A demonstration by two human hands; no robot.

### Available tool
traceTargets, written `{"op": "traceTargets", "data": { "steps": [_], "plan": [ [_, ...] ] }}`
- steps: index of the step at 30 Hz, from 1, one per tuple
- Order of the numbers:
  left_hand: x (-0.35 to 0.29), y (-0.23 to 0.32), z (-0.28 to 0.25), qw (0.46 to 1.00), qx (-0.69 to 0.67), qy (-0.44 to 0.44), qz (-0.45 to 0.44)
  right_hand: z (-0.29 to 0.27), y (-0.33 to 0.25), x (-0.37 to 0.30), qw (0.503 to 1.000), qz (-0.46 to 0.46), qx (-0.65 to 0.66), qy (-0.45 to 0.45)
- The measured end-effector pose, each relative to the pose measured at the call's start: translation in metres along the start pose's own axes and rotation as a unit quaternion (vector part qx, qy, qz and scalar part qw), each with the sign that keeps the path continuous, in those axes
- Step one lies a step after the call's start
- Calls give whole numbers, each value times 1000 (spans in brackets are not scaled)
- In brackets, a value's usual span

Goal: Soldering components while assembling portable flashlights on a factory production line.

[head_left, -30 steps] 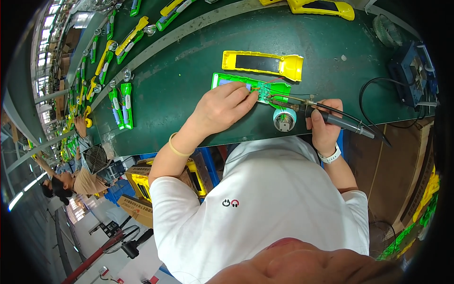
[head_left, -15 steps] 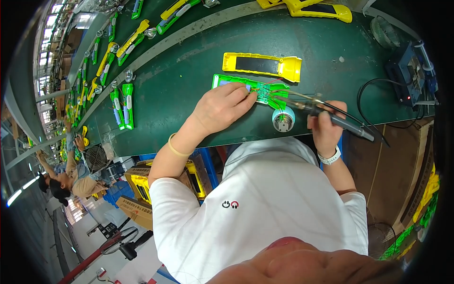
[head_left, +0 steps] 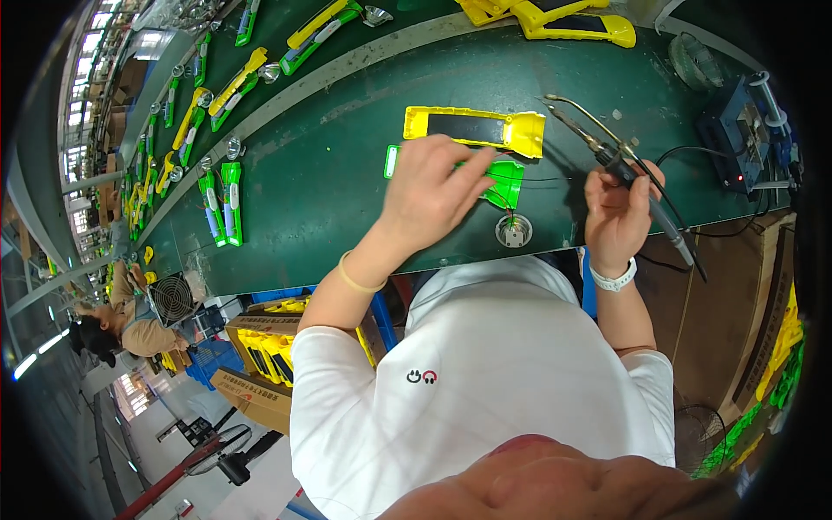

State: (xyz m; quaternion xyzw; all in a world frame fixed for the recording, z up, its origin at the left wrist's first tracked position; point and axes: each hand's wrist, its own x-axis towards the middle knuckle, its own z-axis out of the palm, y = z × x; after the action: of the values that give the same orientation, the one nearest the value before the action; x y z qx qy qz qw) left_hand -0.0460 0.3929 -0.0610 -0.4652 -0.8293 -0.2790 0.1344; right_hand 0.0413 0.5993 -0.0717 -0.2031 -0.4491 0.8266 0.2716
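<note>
My right hand [head_left: 618, 217] is closed around a soldering iron [head_left: 620, 165] with a thin brass tube alongside. Its tip points up and left, raised away from the work. Over a green flashlight housing [head_left: 507, 184] is my left hand [head_left: 433, 186], its fingers bent in toward the wires; whatever they pinch is hidden. The hand also covers most of the housing's middle, including the circuit board. Thin wires run from the housing to a round silver lamp head [head_left: 513, 230] near the table edge. Just beyond lies a yellow housing half [head_left: 472, 130] with a dark panel.
A blue soldering station [head_left: 737, 143] with a cable stands at the right. Yellow housings [head_left: 576, 26] lie at the back; two green flashlight bodies [head_left: 221, 204] rest at the left. A belt beyond a metal rail [head_left: 347, 74] carries more flashlights. Another person [head_left: 130, 321] sits far left.
The soldering iron has lifted off the circuit board, up and to the right. My left hand has shifted right over the housing, covering the board. The lamp head now shows its silver face.
</note>
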Motion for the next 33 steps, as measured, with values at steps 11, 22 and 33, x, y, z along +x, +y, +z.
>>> {"op": "traceTargets", "data": {
  "steps": [11,22,33],
  "plan": [
    [-37,-13,-25,981,-143,-22,-131,-30,10,-20,990,33,-43,-133],
    [-21,-24,-11,994,-34,-64,88,-26,14,-28,979,71,-110,-157],
    [-13,-18,-16,990,21,-99,98,-27,15,-26,968,65,-167,-173]
  ]
}}
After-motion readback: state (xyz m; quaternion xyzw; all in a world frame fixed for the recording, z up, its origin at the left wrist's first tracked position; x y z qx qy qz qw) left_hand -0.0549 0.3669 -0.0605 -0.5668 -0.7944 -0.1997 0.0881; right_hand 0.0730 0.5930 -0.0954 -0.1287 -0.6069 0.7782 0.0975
